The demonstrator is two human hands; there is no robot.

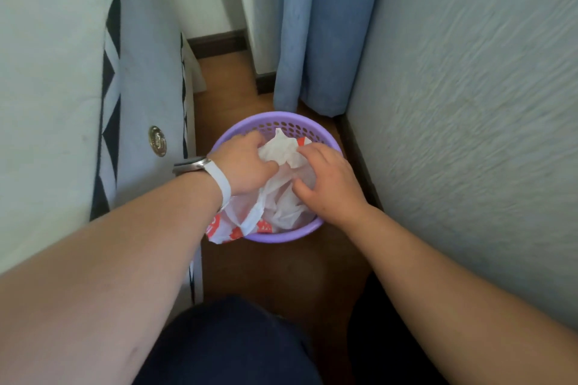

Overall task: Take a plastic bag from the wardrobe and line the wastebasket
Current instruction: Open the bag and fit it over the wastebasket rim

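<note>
The plastic bag (283,197) was mid-lining, bunched inside the wastebasket (281,236), pinched in each grip by left hand (247,166) and right hand (328,184); probably spreading over the rim was needed next.

Setting: a home, likely a bedroom. Narrow strip of brown wood floor (281,262) between a white fabric-covered furniture piece (47,103) on the left and a textured pale wall (469,134) on the right. Blue curtain (316,28) hangs at the far end; dark baseboard (217,44) beyond.
</note>
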